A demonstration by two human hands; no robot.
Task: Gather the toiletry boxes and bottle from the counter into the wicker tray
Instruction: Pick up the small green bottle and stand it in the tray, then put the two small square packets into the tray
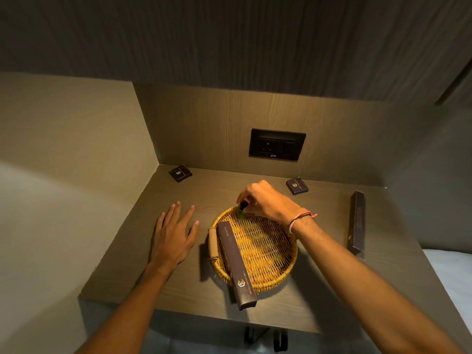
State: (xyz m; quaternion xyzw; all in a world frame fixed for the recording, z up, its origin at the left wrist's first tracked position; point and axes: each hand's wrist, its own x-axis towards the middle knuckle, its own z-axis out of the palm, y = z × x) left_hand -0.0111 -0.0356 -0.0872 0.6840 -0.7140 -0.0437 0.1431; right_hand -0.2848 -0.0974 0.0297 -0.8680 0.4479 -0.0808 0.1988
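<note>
- Your right hand (pixel 265 200) held the bottle (pixel 241 208) by its dark cap, fingertips pinched around the cap from above, at the far rim of the wicker tray (pixel 286 264). Only the cap and a little green below it showed; the rest was hidden by the fingers.
- The bottle hung roughly upright, cap up, long axis near vertical. A top pinch of this kind probably served to lower it base first onto the weave. Whether the base touched the tray could not be told.
- Your left hand (pixel 172 236) lay palm down on the counter (pixel 122 272), just left of the tray, fingers extended and spread, holding nothing. It was probably parked there for support, within reach of the tray handle (pixel 212 242).
- The long dental kit box (pixel 236 264) lay in the tray along its left side. Its long axis ran from the far left rim toward you, and its near end overhung the near rim, as the box was longer than the tray floor.
- Three boxes remained on the counter:
  - a small square box (pixel 180 172) near the far left corner;
  - a second small box (pixel 297 186) at the far edge, just beyond your right hand;
  - a long box (pixel 357 222) along the right edge, long axis running far to near.
- Judged from this layout, the task was less than half complete.
</note>
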